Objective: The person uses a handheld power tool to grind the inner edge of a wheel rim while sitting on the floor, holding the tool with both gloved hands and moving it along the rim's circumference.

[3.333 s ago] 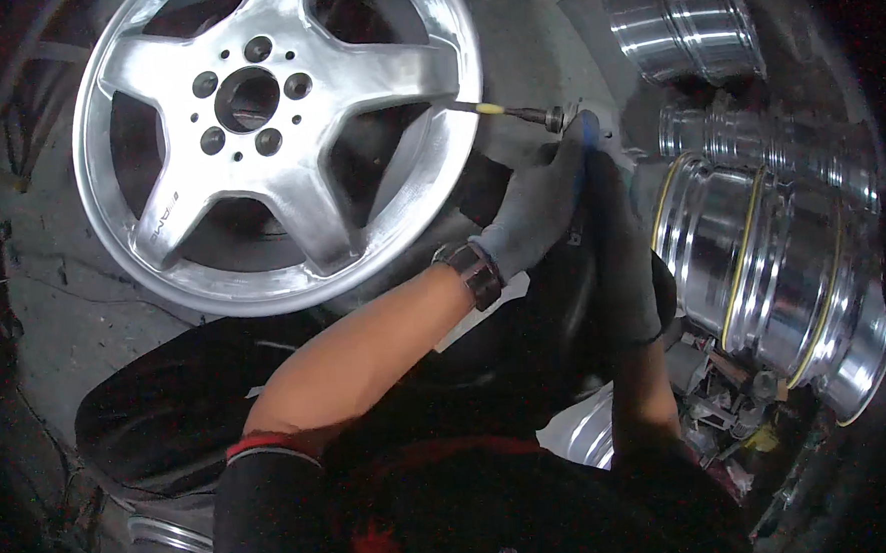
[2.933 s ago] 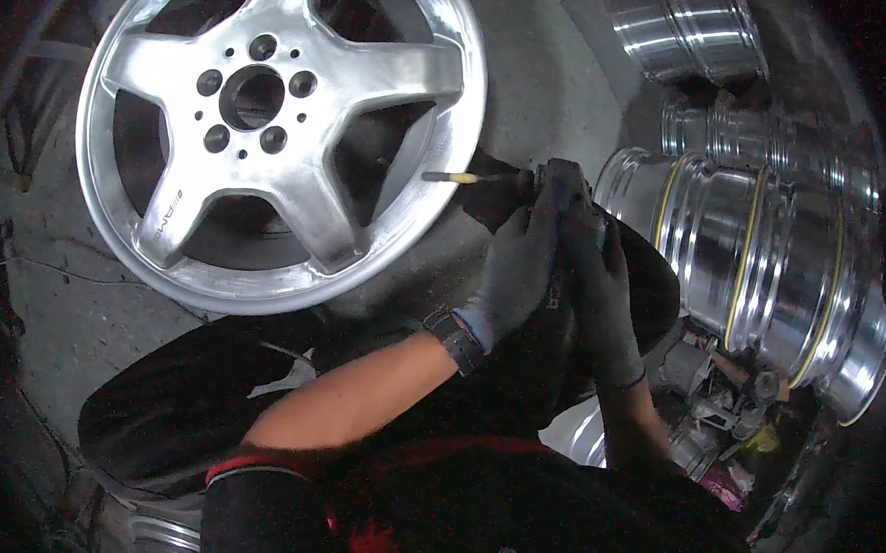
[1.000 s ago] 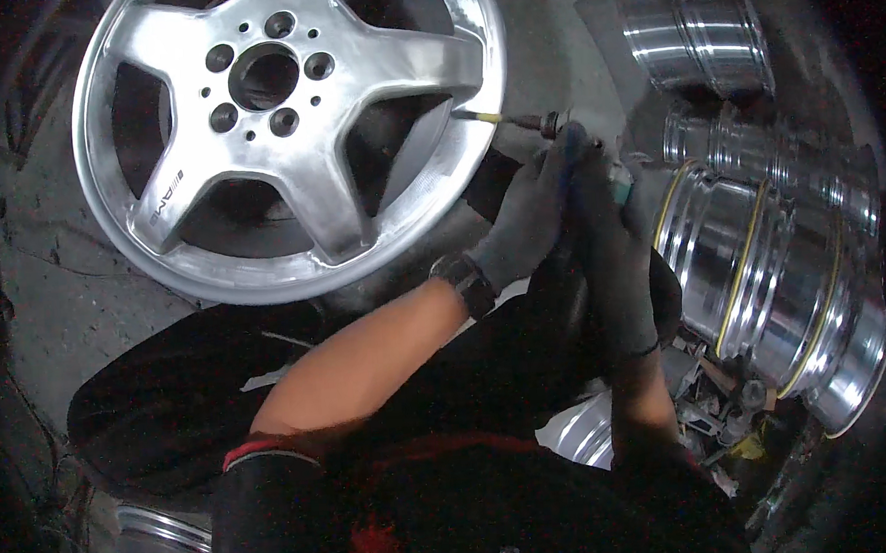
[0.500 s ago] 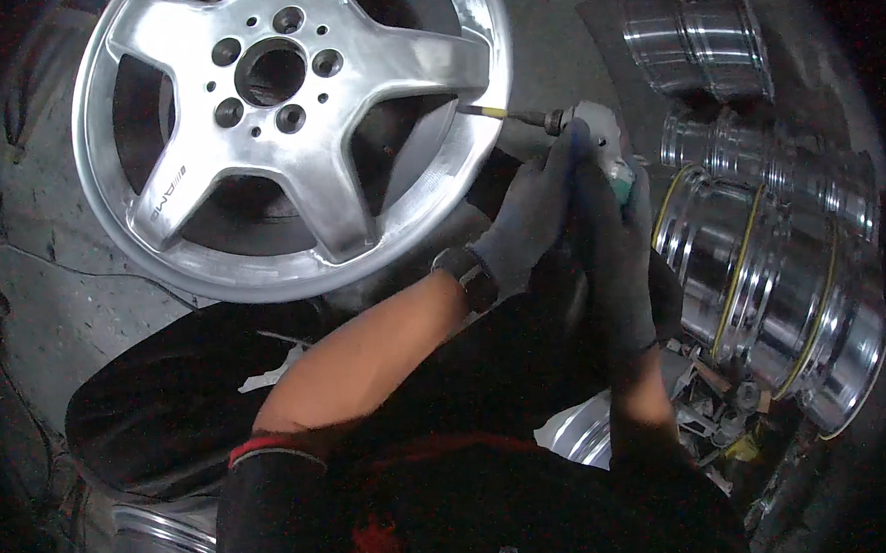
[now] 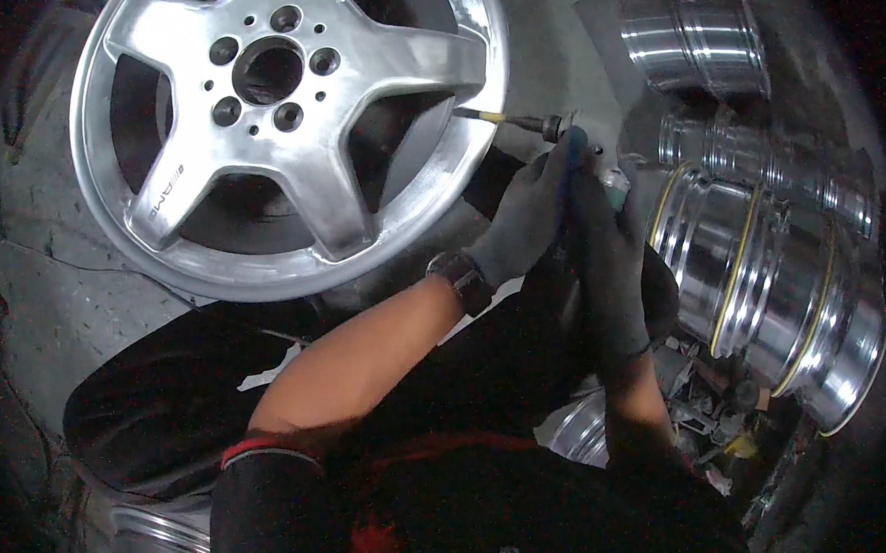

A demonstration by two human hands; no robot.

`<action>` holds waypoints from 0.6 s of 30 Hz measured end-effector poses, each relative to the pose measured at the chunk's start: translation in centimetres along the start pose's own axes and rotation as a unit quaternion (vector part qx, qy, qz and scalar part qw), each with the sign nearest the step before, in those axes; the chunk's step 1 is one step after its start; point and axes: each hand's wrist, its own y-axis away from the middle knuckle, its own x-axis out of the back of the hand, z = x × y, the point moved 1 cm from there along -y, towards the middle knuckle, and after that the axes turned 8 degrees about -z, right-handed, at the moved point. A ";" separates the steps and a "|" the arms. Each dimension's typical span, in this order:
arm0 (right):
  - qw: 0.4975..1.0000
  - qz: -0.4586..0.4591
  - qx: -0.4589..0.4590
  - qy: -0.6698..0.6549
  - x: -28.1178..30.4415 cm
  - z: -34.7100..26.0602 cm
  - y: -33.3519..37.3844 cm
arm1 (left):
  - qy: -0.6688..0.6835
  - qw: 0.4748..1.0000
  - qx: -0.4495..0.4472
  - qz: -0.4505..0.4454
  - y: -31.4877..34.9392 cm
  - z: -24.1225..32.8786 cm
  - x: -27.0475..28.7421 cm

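Note:
A large silver alloy wheel [image 5: 307, 168] with broad spokes lies face up in front of me. At its right side I hold a die grinder [image 5: 551, 127], whose long thin shaft points left. The shaft has a yellow band, and its tip reaches over the wheel's rim into the gap between two spokes. My left hand [image 5: 532, 217], in a dark grey glove, is closed around the tool's front. Behind it, my right hand [image 5: 615, 277], gloved too, grips the grinder's pale and green body. My fingers hide much of that body.
Several polished wheels [image 5: 728, 272] stand in a row at the right, some with yellow edging. Another wheel barrel [image 5: 691, 38] is at the far right. Small loose parts [image 5: 720, 402] lie near my right forearm. A thin cable [image 5: 82, 263] crosses the floor at left. Another wheel [image 5: 162, 547] sits at lower left.
Both hands and the grinder have shifted very slightly, with the tool's body turned a little lower. The shaft's tip stays at the same gap in the wheel.

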 end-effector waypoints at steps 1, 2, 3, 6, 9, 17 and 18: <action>0.999 0.024 -0.010 0.037 -0.1 -0.5 -0.2 | -0.014 1.000 0.011 0.004 -0.2 0.5 -0.2; 0.999 0.024 -0.009 0.037 0.3 0.2 -0.2 | -0.029 0.999 0.021 0.008 -0.2 0.8 -0.2; 0.999 0.015 -0.001 0.044 1.1 1.5 0.0 | -0.029 0.999 0.021 0.007 0.2 0.8 -0.4; 0.998 0.015 -0.010 0.060 0.4 1.1 1.3 | -0.028 0.998 0.039 0.028 1.5 -0.4 -0.5; 0.998 0.015 -0.020 0.062 0.6 1.5 1.5 | 0.044 0.996 0.004 0.078 1.5 -1.7 -0.4; 0.978 0.031 0.055 0.198 1.0 0.2 -1.5 | -0.003 0.999 -0.033 0.015 -2.1 -0.9 0.5; 0.992 0.015 0.035 0.119 0.5 -0.1 -1.0 | -0.003 0.999 -0.033 0.016 -1.9 -1.3 0.7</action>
